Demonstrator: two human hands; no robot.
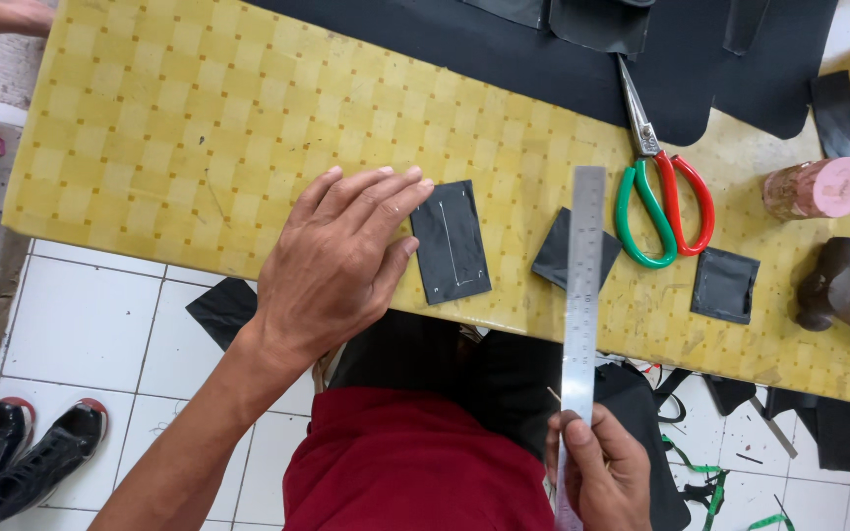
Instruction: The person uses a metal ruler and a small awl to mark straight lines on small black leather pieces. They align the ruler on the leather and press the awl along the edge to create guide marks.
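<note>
Your left hand [341,261] lies flat and spread on the yellow checked tablecloth [179,128], fingers straight and grasping nothing, with the fingertips touching the left edge of a small black rectangular leather piece [451,241]. That piece sits near the table's front edge, slightly tilted, and carries thin pale marked lines forming a narrow rectangle on its face. Your right hand [602,472] is below the table edge, closed around the lower end of a long steel ruler [580,295]; the ruler runs upward over the table and crosses a second dark square piece [555,251] that lies just right of the marked one. Beside the ruler, scissors [663,197] with one green and one red handle loop rest with their blades pointing up toward a large black sheet [563,59] covering the far side of the table. A third small dark patch [725,285] lies below the scissors' handles. Further right stand a pink-ended wooden cylinder [819,189] and a hammer [838,285], near each other but apart. On the white tiled floor, a pair of black shoes [22,447] sits at lower left.
</note>
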